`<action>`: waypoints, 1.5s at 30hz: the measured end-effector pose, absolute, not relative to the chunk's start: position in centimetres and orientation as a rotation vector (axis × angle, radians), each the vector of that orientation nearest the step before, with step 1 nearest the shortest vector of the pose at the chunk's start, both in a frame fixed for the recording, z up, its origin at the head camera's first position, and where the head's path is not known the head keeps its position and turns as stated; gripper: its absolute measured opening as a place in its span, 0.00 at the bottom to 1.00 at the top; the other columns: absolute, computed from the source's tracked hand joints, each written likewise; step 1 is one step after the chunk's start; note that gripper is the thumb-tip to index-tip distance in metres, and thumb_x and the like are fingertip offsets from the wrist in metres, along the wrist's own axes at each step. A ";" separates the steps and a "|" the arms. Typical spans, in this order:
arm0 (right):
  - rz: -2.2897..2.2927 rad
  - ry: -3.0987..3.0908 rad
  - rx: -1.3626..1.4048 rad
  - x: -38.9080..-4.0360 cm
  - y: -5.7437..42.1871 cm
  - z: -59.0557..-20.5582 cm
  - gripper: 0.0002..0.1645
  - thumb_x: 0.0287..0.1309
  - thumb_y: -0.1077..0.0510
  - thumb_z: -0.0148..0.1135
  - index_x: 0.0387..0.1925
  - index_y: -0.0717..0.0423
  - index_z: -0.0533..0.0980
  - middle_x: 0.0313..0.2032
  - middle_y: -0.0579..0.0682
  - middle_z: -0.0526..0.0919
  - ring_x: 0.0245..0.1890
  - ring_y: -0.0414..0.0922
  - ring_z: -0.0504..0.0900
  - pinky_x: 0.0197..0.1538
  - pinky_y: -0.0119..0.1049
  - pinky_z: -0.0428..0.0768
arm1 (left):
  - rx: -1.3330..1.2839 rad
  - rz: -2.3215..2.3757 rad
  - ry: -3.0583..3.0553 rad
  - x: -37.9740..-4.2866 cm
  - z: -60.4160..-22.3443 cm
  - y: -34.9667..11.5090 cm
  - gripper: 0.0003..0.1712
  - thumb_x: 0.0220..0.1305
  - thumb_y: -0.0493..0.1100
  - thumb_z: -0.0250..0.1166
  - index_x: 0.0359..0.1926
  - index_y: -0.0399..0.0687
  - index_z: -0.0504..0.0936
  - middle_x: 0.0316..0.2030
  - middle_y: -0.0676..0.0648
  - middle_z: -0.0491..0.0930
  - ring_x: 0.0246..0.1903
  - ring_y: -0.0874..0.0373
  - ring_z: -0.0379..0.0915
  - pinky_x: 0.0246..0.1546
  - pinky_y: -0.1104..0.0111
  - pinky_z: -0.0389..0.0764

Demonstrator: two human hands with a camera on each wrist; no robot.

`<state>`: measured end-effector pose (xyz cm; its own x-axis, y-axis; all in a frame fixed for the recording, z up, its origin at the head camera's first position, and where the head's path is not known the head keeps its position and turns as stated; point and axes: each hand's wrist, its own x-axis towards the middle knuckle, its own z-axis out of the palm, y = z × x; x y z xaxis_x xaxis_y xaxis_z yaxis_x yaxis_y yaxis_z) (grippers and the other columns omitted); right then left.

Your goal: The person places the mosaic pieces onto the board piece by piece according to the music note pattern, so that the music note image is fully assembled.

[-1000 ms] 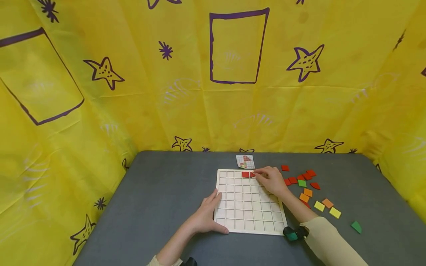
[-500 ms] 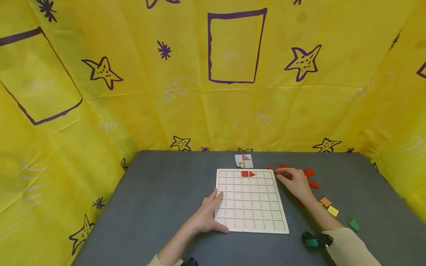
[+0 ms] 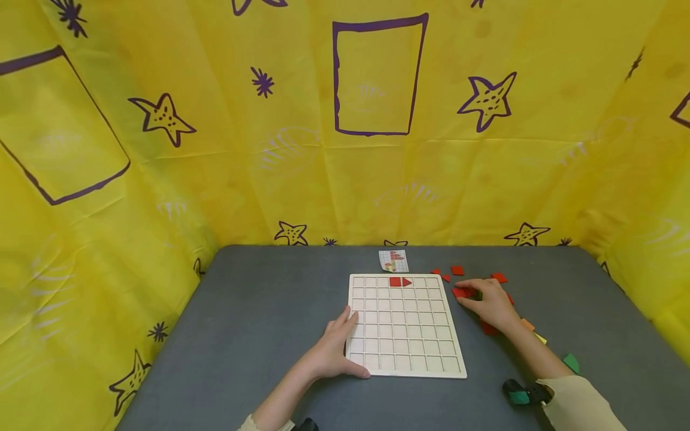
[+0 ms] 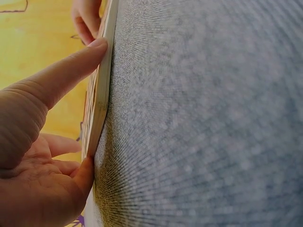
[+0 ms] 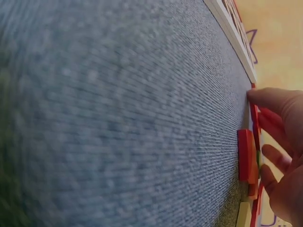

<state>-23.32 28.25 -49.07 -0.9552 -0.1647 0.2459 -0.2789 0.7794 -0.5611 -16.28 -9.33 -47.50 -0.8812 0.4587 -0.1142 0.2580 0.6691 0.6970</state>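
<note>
A white gridded board [image 3: 404, 323] lies on the table, with a red square tile [image 3: 395, 282] and a red triangle tile [image 3: 406, 282] side by side in its far row. My left hand [image 3: 333, 350] steadies the near left corner, thumb along the front edge and fingers at the left side. The left wrist view shows the thumb [image 4: 75, 68] extended on the board's edge [image 4: 99, 118]. To the right of the board, my right hand [image 3: 492, 304] reaches around a red square tile [image 3: 459, 293] lying flat. In the right wrist view, the thumb tip touches a red tile's edge.
Two small red pieces [image 3: 445, 278] lie by the board's far right corner, near a red square [image 3: 457, 270]. More red, orange and yellow tiles sit partly under the right hand and forearm, with a green piece [image 3: 571, 363] beyond. A pattern card [image 3: 393, 261] lies behind the board.
My right hand has withdrawn from the board's far row, passed the small red pieces at the far right corner, and come to the red tiles. The left hand has stayed in place.
</note>
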 end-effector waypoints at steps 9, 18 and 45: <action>0.933 -2.775 0.365 -23.3 28.4 -49.1 0.21 0.51 0.54 0.71 0.47 0.57 0.82 0.46 0.60 0.83 0.46 0.53 0.69 0.47 0.47 0.66 | 0.558 1.028 2.594 -16.2 -47.5 -9.5 0.70 0.33 0.55 0.82 0.73 0.39 0.51 0.74 0.37 0.42 0.68 0.42 0.47 0.59 0.47 0.62; 0.925 -2.802 0.361 -23.4 28.9 -49.4 0.19 0.51 0.54 0.71 0.45 0.54 0.82 0.45 0.56 0.84 0.47 0.52 0.70 0.48 0.50 0.67 | 0.556 1.018 2.597 -16.2 -47.5 -9.5 0.69 0.33 0.56 0.81 0.73 0.40 0.52 0.74 0.37 0.43 0.68 0.42 0.47 0.60 0.47 0.62; 1.489 -2.707 0.198 -23.7 22.5 -48.4 0.20 0.50 0.45 0.70 0.44 0.48 0.82 0.41 0.51 0.84 0.34 0.44 0.74 0.34 0.32 0.70 | 0.568 1.047 2.600 -16.1 -47.5 -9.5 0.70 0.32 0.56 0.82 0.72 0.38 0.52 0.73 0.36 0.44 0.68 0.42 0.49 0.59 0.47 0.63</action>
